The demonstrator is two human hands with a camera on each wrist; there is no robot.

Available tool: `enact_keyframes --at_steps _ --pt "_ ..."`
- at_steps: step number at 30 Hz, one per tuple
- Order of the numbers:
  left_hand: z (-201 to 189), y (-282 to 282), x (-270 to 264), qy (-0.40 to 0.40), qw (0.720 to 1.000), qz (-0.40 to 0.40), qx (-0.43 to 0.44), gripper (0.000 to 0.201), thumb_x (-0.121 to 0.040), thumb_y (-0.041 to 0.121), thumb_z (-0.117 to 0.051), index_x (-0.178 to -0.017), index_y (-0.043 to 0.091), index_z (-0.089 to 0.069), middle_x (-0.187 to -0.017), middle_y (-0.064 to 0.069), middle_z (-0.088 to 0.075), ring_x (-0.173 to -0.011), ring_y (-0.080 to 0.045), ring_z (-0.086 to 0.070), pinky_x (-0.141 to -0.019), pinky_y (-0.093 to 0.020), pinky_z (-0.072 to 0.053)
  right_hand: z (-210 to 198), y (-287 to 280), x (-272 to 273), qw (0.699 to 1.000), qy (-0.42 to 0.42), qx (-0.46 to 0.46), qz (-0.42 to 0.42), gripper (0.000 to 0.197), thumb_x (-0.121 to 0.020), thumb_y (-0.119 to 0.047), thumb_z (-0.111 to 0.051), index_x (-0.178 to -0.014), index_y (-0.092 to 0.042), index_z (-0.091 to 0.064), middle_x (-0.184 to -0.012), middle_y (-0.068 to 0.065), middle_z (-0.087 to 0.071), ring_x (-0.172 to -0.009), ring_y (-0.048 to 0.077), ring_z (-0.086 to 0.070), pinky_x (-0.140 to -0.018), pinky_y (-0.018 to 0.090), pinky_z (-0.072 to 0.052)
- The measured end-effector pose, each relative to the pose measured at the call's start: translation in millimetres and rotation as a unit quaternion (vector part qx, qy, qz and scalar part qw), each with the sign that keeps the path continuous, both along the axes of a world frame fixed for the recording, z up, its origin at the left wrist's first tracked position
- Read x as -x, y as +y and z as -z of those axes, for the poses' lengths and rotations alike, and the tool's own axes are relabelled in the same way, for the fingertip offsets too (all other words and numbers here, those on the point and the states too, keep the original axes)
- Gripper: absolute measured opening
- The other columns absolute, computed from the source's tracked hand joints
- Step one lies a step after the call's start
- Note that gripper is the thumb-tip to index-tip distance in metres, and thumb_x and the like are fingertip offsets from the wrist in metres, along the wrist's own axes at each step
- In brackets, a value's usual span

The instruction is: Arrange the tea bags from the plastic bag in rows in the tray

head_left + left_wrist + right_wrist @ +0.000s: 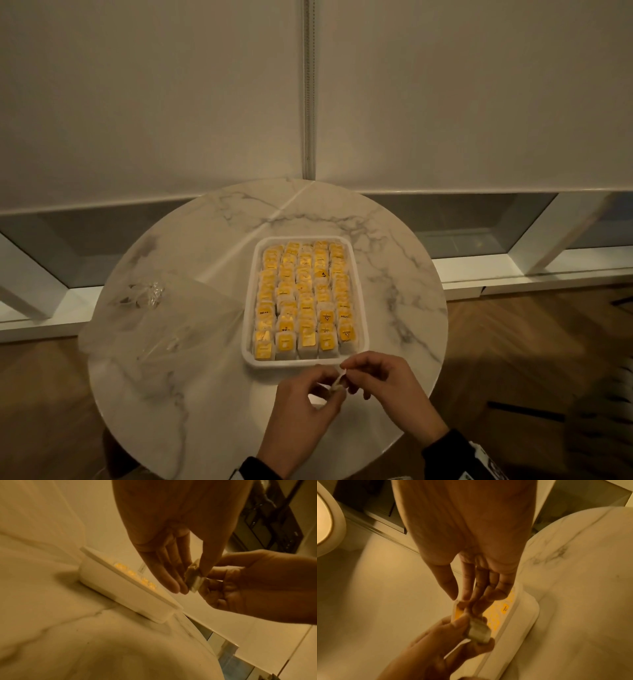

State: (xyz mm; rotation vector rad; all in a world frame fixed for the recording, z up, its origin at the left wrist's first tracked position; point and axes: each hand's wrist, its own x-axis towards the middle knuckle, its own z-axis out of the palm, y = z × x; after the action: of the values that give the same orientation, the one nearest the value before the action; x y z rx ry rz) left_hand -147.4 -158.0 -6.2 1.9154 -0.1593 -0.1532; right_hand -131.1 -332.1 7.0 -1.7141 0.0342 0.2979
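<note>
I pinch one tea bag (335, 386) between my left hand (308, 411) and my right hand (383, 390), just in front of the full tray (249, 342); the empty plastic bag (154, 318) lies left on the tabletop (394, 274).

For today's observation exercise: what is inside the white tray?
The tray holds five columns of tea bags, yellow tags up. Its floor is covered by them.
</note>
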Motion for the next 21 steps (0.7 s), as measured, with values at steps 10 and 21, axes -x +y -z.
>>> enact_keyframes --at_steps 10,21 --pt "16.5 8.7 -8.0 0.057 0.998 -0.024 0.008 0.037 -0.079 0.016 -0.06 -0.109 0.037 -0.067 -0.107 0.022 -0.07 -0.088 -0.008 -0.071 -0.076 -0.038 -0.06 -6.4 -18.4 -42.9 0.976 -0.077 0.187 -0.08 0.01 -0.079 -0.024 -0.081 -0.076 -0.02 -0.072 -0.077 -0.005 -0.07 -0.071 0.002 -0.06 -0.065 0.013 -0.043" --pt "38.2 32.3 -13.3 0.072 0.995 -0.065 -0.019 0.034 -0.085 0.005 -0.065 -0.099 0.035 -0.069 -0.102 0.029 -0.067 -0.077 -0.012 -0.07 -0.077 -0.04 -0.059 1.9 -7.9 -108.0 0.853 -0.11 0.431 -0.273 0.006 -0.088 -0.023 -0.069 -0.091 -0.017 -0.068 -0.086 -0.007 -0.063 -0.081 0.011 -0.059 -0.077 0.023 -0.048"
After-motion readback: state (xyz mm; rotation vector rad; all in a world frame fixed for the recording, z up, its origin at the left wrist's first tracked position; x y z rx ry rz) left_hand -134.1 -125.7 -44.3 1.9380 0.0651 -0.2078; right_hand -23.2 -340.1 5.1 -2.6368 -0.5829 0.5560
